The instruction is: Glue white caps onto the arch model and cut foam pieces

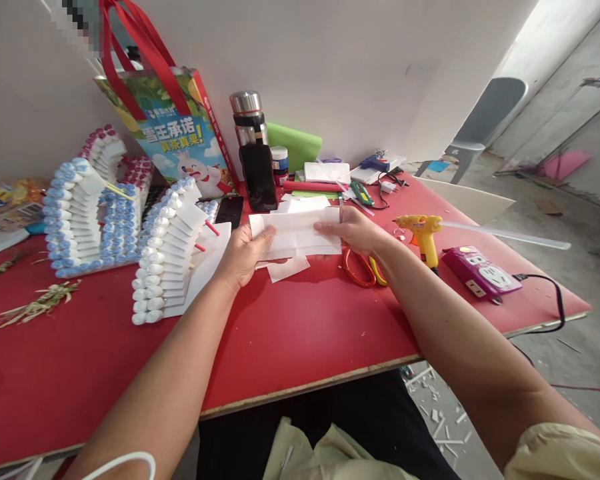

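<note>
A folded sheet of white paper [295, 233] is stretched level between my two hands, a little above the red table. My left hand [247, 252] pinches its left end, thumb on top. At the right end, my right hand [353, 230] grips it the same way. Under the sheet lies a small white paper piece [289, 268]. Close to my right hand are scissors [359, 268] with red and yellow handles, partly hidden by my forearm. Left of my left hand stands a curved row of white rolled pieces [153, 283] with white card strips.
Blue-and-white curved pieces [75, 227] and a gift bag [180, 133] stand at the left. A thermos [247, 110] and a propped phone [258, 177] are behind. A yellow glue gun [423, 233] with a long glue stick and a purple power strip [480, 272] lie right, near the table edge.
</note>
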`<control>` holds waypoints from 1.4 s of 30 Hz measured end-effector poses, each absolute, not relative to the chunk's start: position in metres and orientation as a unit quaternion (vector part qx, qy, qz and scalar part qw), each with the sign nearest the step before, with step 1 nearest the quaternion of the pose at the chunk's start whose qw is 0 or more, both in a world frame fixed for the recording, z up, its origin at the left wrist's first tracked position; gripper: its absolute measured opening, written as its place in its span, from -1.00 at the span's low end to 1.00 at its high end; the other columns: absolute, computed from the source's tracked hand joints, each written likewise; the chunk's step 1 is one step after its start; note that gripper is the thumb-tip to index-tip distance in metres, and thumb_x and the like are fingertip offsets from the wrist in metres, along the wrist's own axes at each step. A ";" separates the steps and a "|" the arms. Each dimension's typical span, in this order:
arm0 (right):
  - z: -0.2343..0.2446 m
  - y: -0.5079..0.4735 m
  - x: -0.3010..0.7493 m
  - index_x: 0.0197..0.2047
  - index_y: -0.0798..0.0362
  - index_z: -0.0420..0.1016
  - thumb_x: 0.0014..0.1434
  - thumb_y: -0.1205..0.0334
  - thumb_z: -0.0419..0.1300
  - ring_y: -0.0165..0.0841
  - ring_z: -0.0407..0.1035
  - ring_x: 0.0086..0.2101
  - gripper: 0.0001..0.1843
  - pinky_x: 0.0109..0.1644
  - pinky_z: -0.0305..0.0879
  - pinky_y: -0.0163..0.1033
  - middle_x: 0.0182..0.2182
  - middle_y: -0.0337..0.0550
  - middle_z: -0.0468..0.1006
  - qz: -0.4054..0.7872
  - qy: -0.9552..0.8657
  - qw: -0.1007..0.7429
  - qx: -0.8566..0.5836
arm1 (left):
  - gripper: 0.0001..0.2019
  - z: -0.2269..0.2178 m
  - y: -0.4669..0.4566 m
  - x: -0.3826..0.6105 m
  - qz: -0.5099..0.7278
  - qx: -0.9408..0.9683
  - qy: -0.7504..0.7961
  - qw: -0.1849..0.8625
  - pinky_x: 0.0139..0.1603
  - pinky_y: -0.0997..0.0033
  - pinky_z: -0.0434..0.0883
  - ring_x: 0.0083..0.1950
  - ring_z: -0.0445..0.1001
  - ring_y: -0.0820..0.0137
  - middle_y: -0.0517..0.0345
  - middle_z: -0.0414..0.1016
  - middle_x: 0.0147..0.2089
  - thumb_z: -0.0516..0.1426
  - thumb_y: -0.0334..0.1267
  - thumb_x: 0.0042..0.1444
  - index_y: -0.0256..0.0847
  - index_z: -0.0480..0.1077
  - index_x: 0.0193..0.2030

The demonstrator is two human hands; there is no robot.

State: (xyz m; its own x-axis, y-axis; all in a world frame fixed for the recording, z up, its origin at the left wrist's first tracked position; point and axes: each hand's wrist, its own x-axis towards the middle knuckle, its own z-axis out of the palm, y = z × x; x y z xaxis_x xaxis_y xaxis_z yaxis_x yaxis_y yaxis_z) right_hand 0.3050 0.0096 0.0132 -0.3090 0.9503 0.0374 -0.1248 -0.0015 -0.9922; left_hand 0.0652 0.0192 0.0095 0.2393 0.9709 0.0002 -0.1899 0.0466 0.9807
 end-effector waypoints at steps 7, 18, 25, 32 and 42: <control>0.015 0.014 0.317 -0.14 0.11 0.63 -0.23 0.11 0.55 -0.17 0.56 -0.34 -0.46 -0.34 0.57 -0.09 -0.25 -0.04 0.66 0.608 -0.540 0.452 -0.368 | -0.58 0.011 0.017 0.059 0.435 0.540 0.357 0.626 -0.41 0.16 0.63 -0.38 0.61 0.24 0.01 0.61 -0.25 0.36 -0.11 -0.01 -0.26 0.51 -0.04; 0.013 0.017 0.327 -0.36 0.15 0.63 -0.09 0.33 0.42 -0.50 0.29 -0.59 -0.84 -0.52 0.35 -0.30 -0.43 -0.12 0.59 0.650 -0.510 0.473 -0.307 | -0.72 0.013 0.016 0.053 0.394 0.563 0.283 0.669 -0.19 0.14 0.63 -0.34 0.66 0.20 -0.01 0.66 -0.20 0.36 -0.23 0.01 -0.19 0.63 -0.10; 0.016 0.015 0.323 -0.43 0.21 0.57 -0.10 0.38 0.37 -0.57 0.11 -0.67 -0.90 -0.57 0.17 -0.36 -0.65 -0.24 0.40 0.669 -0.499 0.464 -0.297 | -0.80 0.015 0.014 0.050 0.367 0.578 0.245 0.687 -0.13 0.17 0.59 -0.32 0.66 0.19 -0.04 0.66 -0.36 0.26 -0.32 0.08 -0.28 0.63 -0.14; 0.024 0.010 0.321 -0.50 0.22 0.58 -0.18 0.48 0.19 -0.54 0.13 -0.66 -0.86 -0.60 0.06 -0.39 -0.65 -0.22 0.40 0.622 -0.548 0.464 -0.311 | -0.62 0.019 0.020 0.041 0.254 0.520 0.195 0.792 -0.03 -0.02 0.51 -0.12 0.63 -0.07 -0.20 0.65 -0.23 0.19 -0.09 0.04 -0.38 0.53 -0.13; 0.032 0.000 0.303 -0.48 0.18 0.61 -0.18 0.46 0.11 -0.51 0.21 -0.56 -0.76 -0.48 0.15 -0.39 -0.57 -0.24 0.43 0.554 -0.660 0.389 -0.326 | -0.45 0.023 0.005 0.061 0.091 0.564 0.303 0.763 -0.59 0.43 0.45 -0.53 0.58 0.26 -0.32 0.64 -0.26 0.08 0.16 0.23 -0.42 0.48 -0.13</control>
State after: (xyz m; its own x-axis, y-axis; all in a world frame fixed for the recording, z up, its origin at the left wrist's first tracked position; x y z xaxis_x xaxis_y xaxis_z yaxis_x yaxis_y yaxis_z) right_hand 0.3033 -0.0003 0.0320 -0.4849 0.8613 0.1518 0.0010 0.1741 -0.9847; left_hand 0.0610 0.0054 0.0229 0.7992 0.4813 -0.3600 0.2026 0.3482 0.9153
